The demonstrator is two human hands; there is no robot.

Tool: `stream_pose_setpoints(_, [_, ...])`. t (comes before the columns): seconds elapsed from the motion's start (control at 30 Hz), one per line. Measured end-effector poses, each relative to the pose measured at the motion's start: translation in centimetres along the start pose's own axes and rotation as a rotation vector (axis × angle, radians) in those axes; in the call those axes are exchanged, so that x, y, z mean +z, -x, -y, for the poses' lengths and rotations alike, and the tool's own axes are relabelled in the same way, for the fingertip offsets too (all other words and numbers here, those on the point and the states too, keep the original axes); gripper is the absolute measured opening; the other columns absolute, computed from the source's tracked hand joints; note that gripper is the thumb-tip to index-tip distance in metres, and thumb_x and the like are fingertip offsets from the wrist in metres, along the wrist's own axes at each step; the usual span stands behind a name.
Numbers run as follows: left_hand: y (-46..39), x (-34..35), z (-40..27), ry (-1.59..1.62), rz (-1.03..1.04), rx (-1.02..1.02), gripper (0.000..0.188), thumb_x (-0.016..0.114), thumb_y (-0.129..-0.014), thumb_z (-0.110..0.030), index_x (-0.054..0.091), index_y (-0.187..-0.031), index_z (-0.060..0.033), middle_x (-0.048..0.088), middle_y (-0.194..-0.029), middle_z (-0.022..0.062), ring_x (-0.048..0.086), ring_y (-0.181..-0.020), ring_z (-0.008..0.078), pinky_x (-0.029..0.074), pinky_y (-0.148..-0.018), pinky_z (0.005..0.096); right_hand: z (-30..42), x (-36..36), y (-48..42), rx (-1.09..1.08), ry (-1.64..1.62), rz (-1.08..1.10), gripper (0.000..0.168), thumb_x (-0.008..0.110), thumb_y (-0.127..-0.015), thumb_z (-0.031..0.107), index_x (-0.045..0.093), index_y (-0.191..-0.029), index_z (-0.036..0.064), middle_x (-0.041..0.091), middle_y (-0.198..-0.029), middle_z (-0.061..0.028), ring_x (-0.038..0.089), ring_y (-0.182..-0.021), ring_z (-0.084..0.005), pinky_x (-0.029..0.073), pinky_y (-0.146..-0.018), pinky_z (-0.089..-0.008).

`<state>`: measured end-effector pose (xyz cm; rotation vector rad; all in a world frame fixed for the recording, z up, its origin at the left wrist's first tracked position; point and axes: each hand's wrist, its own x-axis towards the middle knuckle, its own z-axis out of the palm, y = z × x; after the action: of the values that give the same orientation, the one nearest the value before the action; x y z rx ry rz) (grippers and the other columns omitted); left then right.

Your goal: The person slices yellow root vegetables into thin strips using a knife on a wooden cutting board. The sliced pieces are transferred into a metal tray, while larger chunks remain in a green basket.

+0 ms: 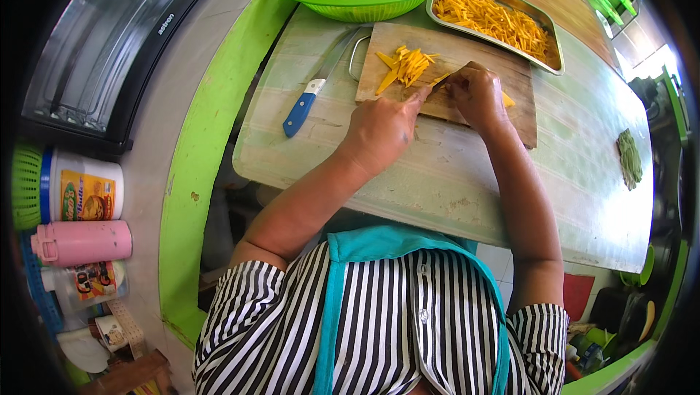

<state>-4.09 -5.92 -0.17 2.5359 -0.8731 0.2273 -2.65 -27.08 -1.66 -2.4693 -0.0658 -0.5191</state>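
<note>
My left hand (383,124) is closed around a small knife (439,85), its index finger stretched along the dark blade. The handle is hidden in the fist. Close to the blade, the bent fingers of my right hand (477,91) press on an orange-yellow vegetable slice (508,100), whose end shows beyond the hand; the rest is covered. Both hands work over a wooden cutting board (437,48). A loose pile of thin vegetable strips (411,66) lies on the board, left of the blade, with a few flat slices (387,82) among it.
Left of the board lies a larger knife (299,113) with a blue-and-white handle. Behind are a green plastic basket (361,11) of vegetable chunks and a metal tray (556,70) of strips. A green cloth (629,159) rests at the table's right. A glass-fronted appliance (98,39) stands far left.
</note>
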Motion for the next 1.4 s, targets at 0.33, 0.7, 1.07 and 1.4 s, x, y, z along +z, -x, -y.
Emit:
stream_pose_setpoints(0.33, [-2.0, 2.4, 0.6, 0.215, -0.115, 0.019, 0.036, 0.058, -0.092, -0.012, 0.065, -0.127, -0.0134, 0.066, -0.076, 0.023, 0.066, -0.069, 0.0387, 0.054, -0.065, 0.047, 0.0, -0.3, -0.3, 0.022, -0.003, 0.025, 0.013, 0.073, -0.077, 0.007, 0.074, -0.087, 0.0, 0.07, -0.084, -0.015, 0.068, -0.074, -0.0249, 0.054, -0.072, -0.0347])
stream_pose_setpoints(0.7, [0.1, 0.7, -0.5, 0.068, 0.006, -0.032, 0.037, 0.06, -0.092, -0.015, 0.064, -0.128, -0.0151, 0.066, -0.073, 0.0206, 0.067, -0.066, 0.0383, 0.054, -0.062, 0.0476, 0.0, -0.3, -0.2, 0.048, 0.017, 0.009, 0.011, 0.07, -0.074, 0.007, 0.074, -0.082, 0.0, 0.069, -0.084, -0.0191, 0.069, -0.081, -0.035, 0.055, -0.076, -0.0408])
stream_pose_setpoints(1.07, [-0.1, -1.1, 2.1, 0.122, -0.154, 0.002, 0.04, 0.059, -0.095, -0.017, 0.062, -0.134, -0.0235, 0.063, -0.074, 0.0151, 0.063, -0.066, 0.0345, 0.051, -0.062, 0.0449, 0.2, 1.9, 0.1, -0.043, -0.059, -0.115, 0.011, 0.068, -0.078, 0.005, 0.073, -0.088, 0.003, 0.069, -0.088, -0.0151, 0.068, -0.079, -0.0336, 0.055, -0.074, -0.0403])
stream_pose_setpoints(1.4, [0.8, -1.6, 4.2, -0.044, -0.27, 0.068, 0.046, 0.067, -0.087, -0.012, 0.063, -0.131, -0.0225, 0.056, -0.079, 0.0096, 0.06, -0.065, 0.0295, 0.051, -0.061, 0.0409, 4.5, 0.9, 1.3, -0.451, 0.263, 0.074, 0.05, 0.063, -0.091, 0.037, 0.054, -0.14, 0.041, 0.026, -0.159, -0.0132, 0.033, -0.137, -0.0407, 0.029, -0.111, -0.0547])
